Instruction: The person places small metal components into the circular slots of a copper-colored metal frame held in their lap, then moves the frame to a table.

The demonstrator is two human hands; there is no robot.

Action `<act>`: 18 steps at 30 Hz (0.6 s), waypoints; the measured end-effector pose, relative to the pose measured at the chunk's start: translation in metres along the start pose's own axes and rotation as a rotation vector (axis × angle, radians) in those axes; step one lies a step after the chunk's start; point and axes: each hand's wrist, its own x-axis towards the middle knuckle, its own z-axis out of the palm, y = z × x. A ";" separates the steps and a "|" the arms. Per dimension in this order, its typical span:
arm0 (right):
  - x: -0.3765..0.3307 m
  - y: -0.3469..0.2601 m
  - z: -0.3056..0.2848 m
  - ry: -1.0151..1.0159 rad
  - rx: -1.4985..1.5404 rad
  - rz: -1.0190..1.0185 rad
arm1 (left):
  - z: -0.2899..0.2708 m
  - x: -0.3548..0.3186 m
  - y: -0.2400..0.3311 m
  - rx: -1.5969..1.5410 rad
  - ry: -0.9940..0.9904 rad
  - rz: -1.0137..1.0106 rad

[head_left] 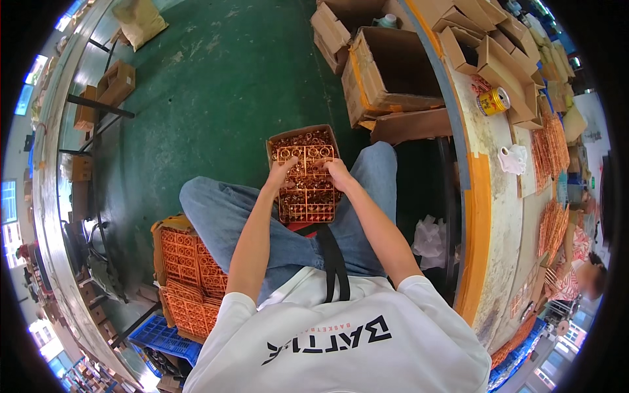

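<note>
Left hand [280, 174] and right hand [339, 175] pinch-grip the far end of a thin copper-coloured parts frame [308, 190] over a small box [303, 141]; likely light, brittle, best held by edges.

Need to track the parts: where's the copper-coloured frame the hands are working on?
The copper frame lies mid-picture on the person's lap, gripped by left hand and right hand, over a small parts box.

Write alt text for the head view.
Seated in jeans, a person grips a copper-coloured frame of small parts with left hand and right hand, over a small cardboard box. More frames fill a box at their left.
</note>
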 end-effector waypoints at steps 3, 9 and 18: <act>0.001 0.007 -0.002 -0.024 0.076 -0.045 | 0.009 -0.006 -0.005 0.185 0.019 0.115; -0.013 -0.011 0.016 0.113 0.033 -0.197 | -0.017 0.009 -0.015 -0.131 -0.121 -0.047; -0.001 -0.017 0.003 -0.087 0.034 -0.246 | -0.011 0.000 0.003 -0.081 -0.146 -0.202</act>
